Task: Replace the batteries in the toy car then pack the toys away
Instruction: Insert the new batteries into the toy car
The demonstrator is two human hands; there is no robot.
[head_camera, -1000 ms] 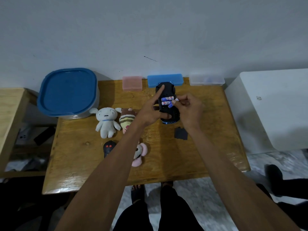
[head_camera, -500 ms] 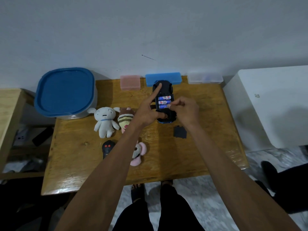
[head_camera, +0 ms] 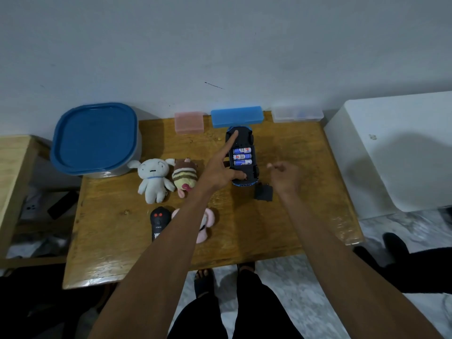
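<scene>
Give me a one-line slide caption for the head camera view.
Left hand steadies the upturned blue toy car, three batteries seated; right hand hovers beside it.

Showing: three batteries (head_camera: 241, 156) in one toy car (head_camera: 242, 143), three plush toys (head_camera: 152, 178), one remote (head_camera: 159, 222), apparently three small cases (head_camera: 236, 116), one tub (head_camera: 95, 139).

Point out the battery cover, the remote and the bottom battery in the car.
battery cover (head_camera: 263, 192): head view, middle of the dark flat piece on the table.
remote (head_camera: 159, 219): head view, upper face near its red buttons.
bottom battery (head_camera: 242, 162): head view, middle of its label.
</scene>
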